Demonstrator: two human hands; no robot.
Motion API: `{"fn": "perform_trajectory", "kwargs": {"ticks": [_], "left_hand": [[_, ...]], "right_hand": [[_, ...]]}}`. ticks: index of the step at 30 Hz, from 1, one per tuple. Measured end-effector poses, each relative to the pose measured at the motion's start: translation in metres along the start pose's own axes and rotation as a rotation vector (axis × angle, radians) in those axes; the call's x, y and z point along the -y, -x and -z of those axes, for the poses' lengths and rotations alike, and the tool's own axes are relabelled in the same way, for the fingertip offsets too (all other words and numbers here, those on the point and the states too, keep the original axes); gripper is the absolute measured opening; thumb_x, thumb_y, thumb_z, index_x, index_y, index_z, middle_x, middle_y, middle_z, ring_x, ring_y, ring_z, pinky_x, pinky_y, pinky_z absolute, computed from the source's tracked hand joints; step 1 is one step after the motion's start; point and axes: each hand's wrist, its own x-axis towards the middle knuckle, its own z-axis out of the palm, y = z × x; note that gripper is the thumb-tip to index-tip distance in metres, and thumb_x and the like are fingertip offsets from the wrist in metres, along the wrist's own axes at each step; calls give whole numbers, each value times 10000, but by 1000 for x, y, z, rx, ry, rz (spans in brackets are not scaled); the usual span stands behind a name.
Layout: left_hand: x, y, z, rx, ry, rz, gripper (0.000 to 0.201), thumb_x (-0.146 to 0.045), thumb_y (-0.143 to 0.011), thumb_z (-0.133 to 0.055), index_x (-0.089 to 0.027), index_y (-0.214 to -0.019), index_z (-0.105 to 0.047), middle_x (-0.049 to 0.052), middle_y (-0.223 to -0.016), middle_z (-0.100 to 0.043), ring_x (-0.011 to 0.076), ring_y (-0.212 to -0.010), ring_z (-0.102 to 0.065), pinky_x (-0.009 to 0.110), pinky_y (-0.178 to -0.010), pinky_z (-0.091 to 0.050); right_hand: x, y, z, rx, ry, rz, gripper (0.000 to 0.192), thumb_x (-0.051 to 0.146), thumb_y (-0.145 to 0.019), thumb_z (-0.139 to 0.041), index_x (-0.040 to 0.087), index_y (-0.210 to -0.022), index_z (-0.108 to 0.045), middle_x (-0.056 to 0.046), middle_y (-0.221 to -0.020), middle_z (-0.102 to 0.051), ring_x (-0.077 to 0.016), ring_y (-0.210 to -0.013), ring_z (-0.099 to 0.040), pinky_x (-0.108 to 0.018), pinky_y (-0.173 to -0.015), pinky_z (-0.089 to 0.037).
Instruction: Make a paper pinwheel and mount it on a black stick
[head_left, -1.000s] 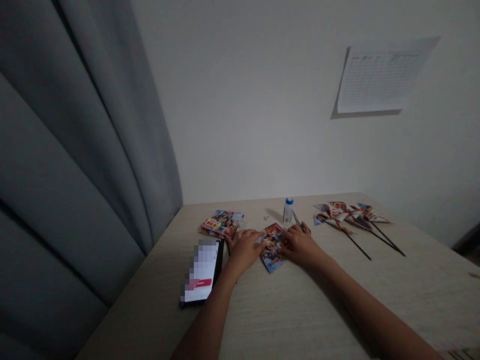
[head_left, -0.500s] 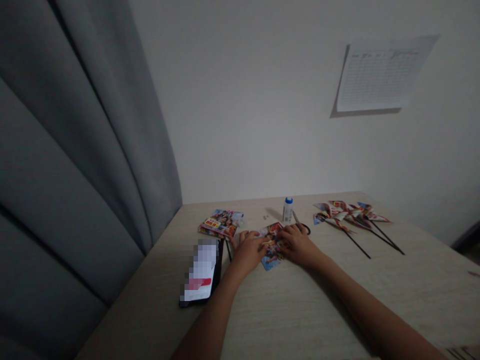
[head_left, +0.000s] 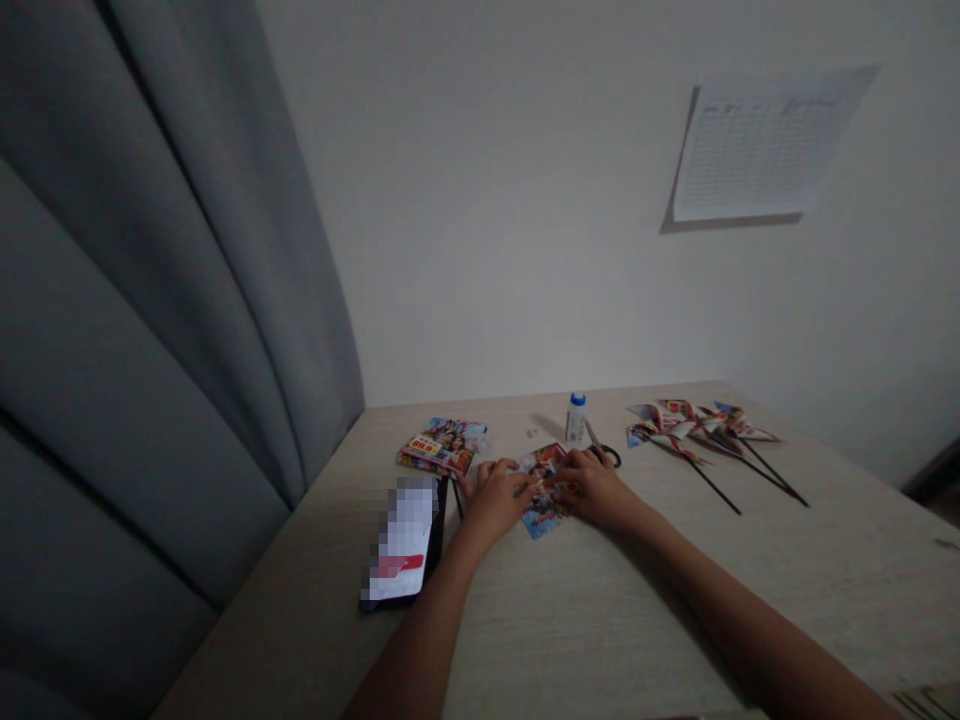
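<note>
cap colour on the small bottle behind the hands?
Blue cap on a white bottle, seen in the head view, standing upright on the table.

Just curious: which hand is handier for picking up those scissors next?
Probably the right hand: the scissors lie just beyond its fingers, while the left hand sits on the far side of the colourful paper.
</note>
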Motion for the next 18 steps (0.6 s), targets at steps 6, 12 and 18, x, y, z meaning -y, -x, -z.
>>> {"fn": "perform_trajectory", "kwargs": {"ticks": [6, 12, 18], "left_hand": [[-6, -2, 0, -34, 15, 37, 194, -430, -943, -619, -440, -1050, -781, -4, -1332, -654, 312, -1349, -445, 772, -1171, -36], [-6, -3, -2, -41, 3, 54, 196, -375, -903, -673, -448, -1052, -776, -12, -1320, -658, 318, -1357, -440, 787, -1169, -19], [-6, -4, -7, -88, 8, 42, 147, -368, -887, -698, -435, -988, -780, -20, -1265, -675, 319, -1327, -467, 831, -1132, -9]], "right_hand": [[2, 1, 0, -21, 7, -25, 448, 347, -885, -688, 363, -1330, -641, -79, -1315, -617, -313, -1280, -523, -626, -1179, -233], [2, -1, 2, 27, 22, -26, 321, 383, -903, -665, 386, -1219, -723, -83, -1285, -612, -326, -1249, -530, -653, -1145, -261], [3, 0, 5, 38, 3, -35, 324, 377, -900, -673, 403, -1219, -727, -81, -1251, -611, -322, -1235, -523, -663, -1127, -276]]}}
